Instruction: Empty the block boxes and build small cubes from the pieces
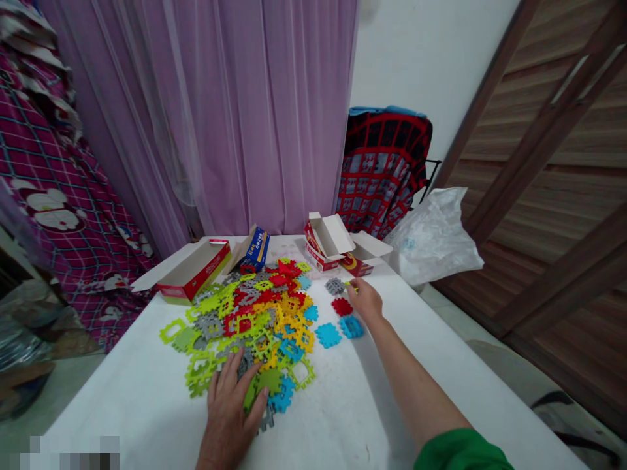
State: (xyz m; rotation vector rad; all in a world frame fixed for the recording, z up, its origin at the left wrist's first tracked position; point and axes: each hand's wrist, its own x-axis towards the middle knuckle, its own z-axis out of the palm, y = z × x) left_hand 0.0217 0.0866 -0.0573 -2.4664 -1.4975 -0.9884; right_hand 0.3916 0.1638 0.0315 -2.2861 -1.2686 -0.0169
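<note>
Interlocking tiles (328, 335) apparently set apart by colour.
Lime tile (348, 284) pinched by right hand (365, 299) near grey tiles (335, 286); left hand (230, 397) spread wide on mixed pile (255, 316).

A room in a home is indicated by its soft furnishings and fittings. The rear is screened by pleated purple curtains (264, 117), and the right side is lined by wood-grain cupboard doors (553, 196) fitted with long handles. A magenta checked cloth (53, 209), printed with cartoon figures, is hung at left; a red-and-black patterned cloth (382, 163) is draped before the plain white wall (416, 59).
</note>
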